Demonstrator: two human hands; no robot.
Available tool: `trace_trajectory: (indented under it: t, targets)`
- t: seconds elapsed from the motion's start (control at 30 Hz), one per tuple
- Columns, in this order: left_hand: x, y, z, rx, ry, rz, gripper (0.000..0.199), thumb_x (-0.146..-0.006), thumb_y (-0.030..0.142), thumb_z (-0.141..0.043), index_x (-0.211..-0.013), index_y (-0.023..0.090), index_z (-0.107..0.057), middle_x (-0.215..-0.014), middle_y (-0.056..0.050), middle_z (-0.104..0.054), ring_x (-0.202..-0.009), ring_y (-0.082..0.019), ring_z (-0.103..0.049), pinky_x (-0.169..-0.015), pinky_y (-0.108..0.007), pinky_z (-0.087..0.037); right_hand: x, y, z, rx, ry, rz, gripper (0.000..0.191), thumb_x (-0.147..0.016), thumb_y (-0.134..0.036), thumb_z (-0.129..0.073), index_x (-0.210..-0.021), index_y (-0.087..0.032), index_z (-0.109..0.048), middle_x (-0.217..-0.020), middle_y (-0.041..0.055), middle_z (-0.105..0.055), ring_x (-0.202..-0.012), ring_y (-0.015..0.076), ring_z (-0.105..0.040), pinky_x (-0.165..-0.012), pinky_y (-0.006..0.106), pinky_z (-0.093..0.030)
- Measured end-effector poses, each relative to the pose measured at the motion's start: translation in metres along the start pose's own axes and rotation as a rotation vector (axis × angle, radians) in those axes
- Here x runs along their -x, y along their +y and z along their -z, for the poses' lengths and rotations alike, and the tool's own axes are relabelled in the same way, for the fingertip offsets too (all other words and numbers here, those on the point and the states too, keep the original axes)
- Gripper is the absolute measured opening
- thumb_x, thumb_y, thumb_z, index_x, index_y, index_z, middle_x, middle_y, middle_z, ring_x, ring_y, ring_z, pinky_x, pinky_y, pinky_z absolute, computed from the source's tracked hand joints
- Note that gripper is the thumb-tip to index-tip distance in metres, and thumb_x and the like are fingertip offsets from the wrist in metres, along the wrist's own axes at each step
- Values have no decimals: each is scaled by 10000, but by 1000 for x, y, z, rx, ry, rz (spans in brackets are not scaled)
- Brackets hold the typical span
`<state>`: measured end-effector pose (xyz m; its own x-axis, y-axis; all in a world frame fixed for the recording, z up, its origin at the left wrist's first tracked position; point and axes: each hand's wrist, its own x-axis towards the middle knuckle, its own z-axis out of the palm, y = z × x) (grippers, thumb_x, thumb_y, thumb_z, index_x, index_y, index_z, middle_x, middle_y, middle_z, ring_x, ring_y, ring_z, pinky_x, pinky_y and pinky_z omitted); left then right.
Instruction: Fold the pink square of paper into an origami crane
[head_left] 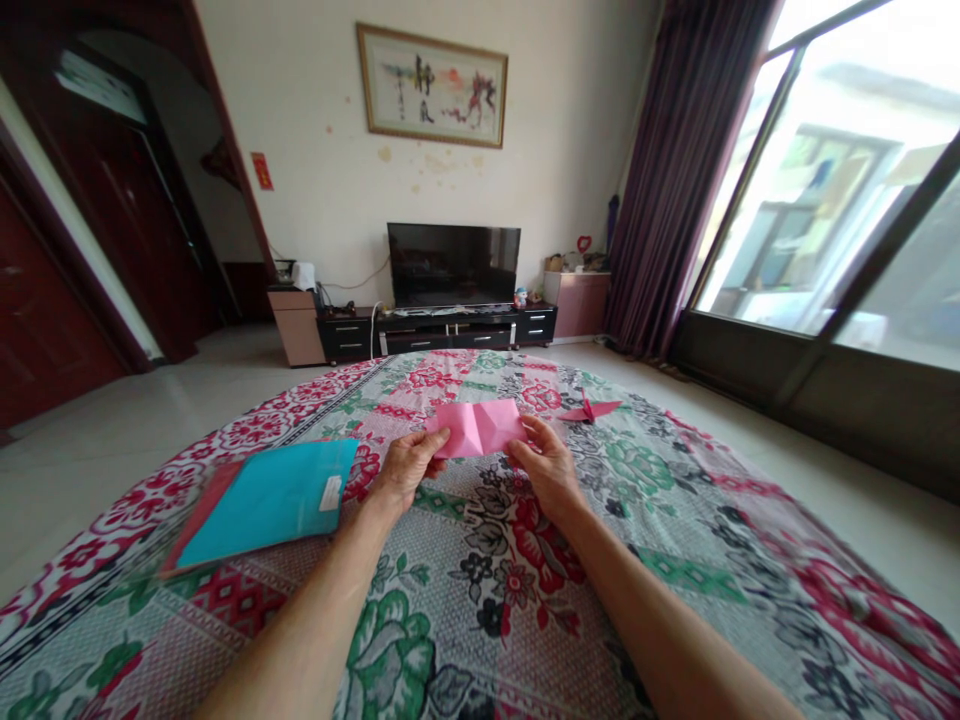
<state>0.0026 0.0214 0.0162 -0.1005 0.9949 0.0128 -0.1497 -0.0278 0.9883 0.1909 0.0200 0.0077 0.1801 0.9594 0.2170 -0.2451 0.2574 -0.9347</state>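
In the head cam view, a pink paper (480, 430) is held w/ both hands over the cloth-covered table (450, 540), nearer the far edge than the near one, approx. midway L to R. Whether the table is touched by its underside can't be told from this angle. The L end is pinched by the left hand (409, 465), thumb laid on top, fingers mostly hidden underneath; the R end is nipped between thumb and fingers by the right hand (547, 460). Prob. it's gripped at the ends so it's held spread & steady w/ the middle left uncovered, where creases can be seen.

Toward the table's left edge, a blue-topped packet (266, 505) is laid at a slant, w/ a reddish sheet (204, 508) showing along its L side and a white label (330, 493) on its R. Presumably it's parked there so space is left in the middle. Toward the far right edge, a pointed folded piece (591, 410), also pinkish, is set down just past the right hand, not touched by it; prob. same reason, tho that's a guess. Beyond the far edge, a TV (454, 265) is seen on a low black stand (487, 338).
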Motion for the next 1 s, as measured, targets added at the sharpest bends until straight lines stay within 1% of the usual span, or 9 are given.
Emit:
trace_trajectory:
  t: [0.1,0.23,0.53,0.7,0.8,0.87,0.9,0.97,1.0]
  targets:
    - [-1,-1,0,8,11,0,422,-520,494,-743,-677,124,-615,-523,17,-581,-417,-89,-529,-401,-188,-376,1,-2,-1,-10,-24,-6,510,-578,-273,-699,-1060,-211,-546,-831,-13,-616,-597,86,-554,-550,220,-481]
    - [-1,-1,0,17,14,1,424,-509,502,-743,-648,122,-617,-501,17,-576,-407,-86,-522,-403,-189,-365,0,0,0,2,-50,8,506,-590,-286,-690,-1069,-210,-545,-776,-24,-617,-560,80,-535,-533,220,-461]
    - [-2,-2,0,13,12,5,420,-515,511,-735,-629,126,-615,-485,11,-572,-389,-86,-509,-391,-193,-364,-2,4,3,-1,-90,24,508,-604,-311,-698,-1080,-235,-538,-862,-8,-635,-591,88,-558,-561,233,-476]
    - [-2,-3,0,-7,19,6,415,-542,517,-719,-622,127,-601,-477,9,-570,-387,-85,-505,-383,-189,-362,-1,7,2,91,-46,86,504,-613,-314,-690,-1090,-222,-556,-932,17,-612,-608,98,-581,-556,234,-474]
    - [-1,-2,-1,-13,22,4,421,-540,526,-717,-609,131,-590,-469,10,-566,-382,-84,-499,-379,-188,-353,1,6,0,181,-10,117,492,-617,-311,-676,-1089,-217,-577,-962,25,-605,-580,91,-573,-536,227,-453]
    - [-1,-2,-1,-15,24,6,423,-537,528,-717,-604,132,-586,-467,8,-565,-384,-86,-499,-379,-188,-351,3,2,-2,273,3,143,479,-632,-299,-657,-1098,-220,-585,-882,9,-622,-535,83,-545,-516,221,-428]
    - [-1,-1,-1,-19,26,8,424,-537,528,-717,-604,132,-584,-469,8,-564,-386,-87,-501,-379,-189,-351,4,1,-2,326,5,161,469,-645,-290,-643,-1105,-222,-588,-794,-8,-624,-512,84,-527,-511,220,-417]
    - [0,-1,-1,-30,30,10,421,-542,527,-714,-610,132,-583,-471,9,-562,-392,-91,-504,-380,-191,-353,6,-2,-3,424,3,213,438,-667,-269,-618,-1102,-222,-598,-655,-32,-599,-500,95,-511,-523,223,-413]
    - [0,-1,-1,-35,34,8,418,-547,525,-710,-613,132,-582,-471,10,-561,-396,-94,-506,-381,-192,-355,6,-2,-3,463,1,245,418,-675,-259,-606,-1091,-221,-605,-628,-35,-590,-510,103,-515,-536,225,-418]
